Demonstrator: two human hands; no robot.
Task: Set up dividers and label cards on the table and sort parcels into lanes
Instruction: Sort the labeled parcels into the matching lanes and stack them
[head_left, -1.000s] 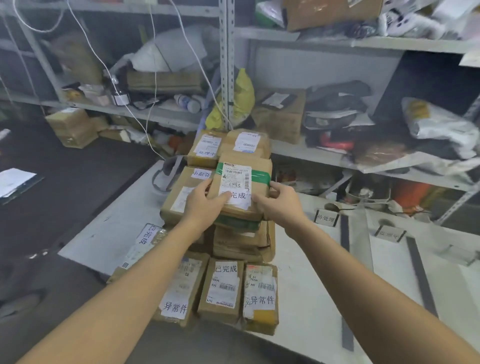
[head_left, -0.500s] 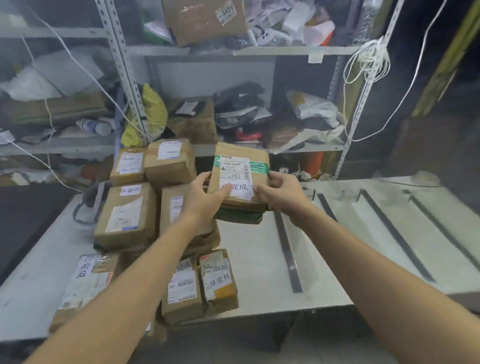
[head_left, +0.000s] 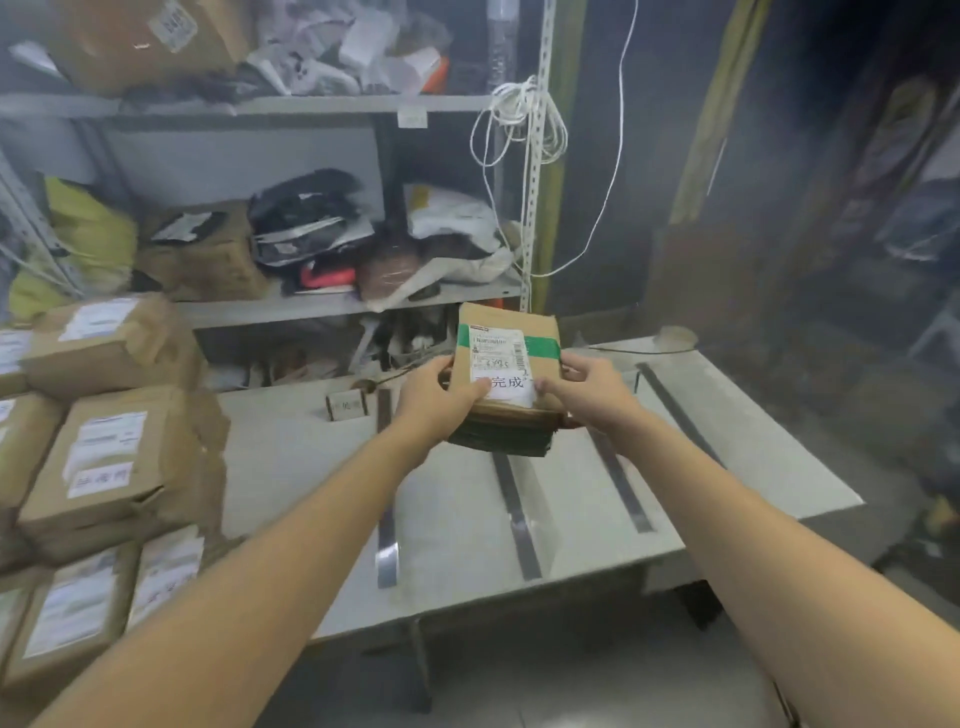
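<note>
Thumbs pressed on its white label and fingers wrapped round its side edges, the left hand (head_left: 436, 400) and right hand (head_left: 587, 389) clamp a brown cardboard parcel (head_left: 509, 318) banded with green tape, held in the air above the far middle of the table (head_left: 457, 525). Dark divider strips (head_left: 515, 514) run front to back across the table; a small label card (head_left: 347, 404) stands near its far edge. Stacked parcels (head_left: 114, 457) crowd the table's left end, and a cluttered shelf (head_left: 322, 307) rises behind the table.

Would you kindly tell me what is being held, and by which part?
A taped cardboard parcel: the left hand grips its left edge, the right hand its right edge, thumbs on top.
</note>
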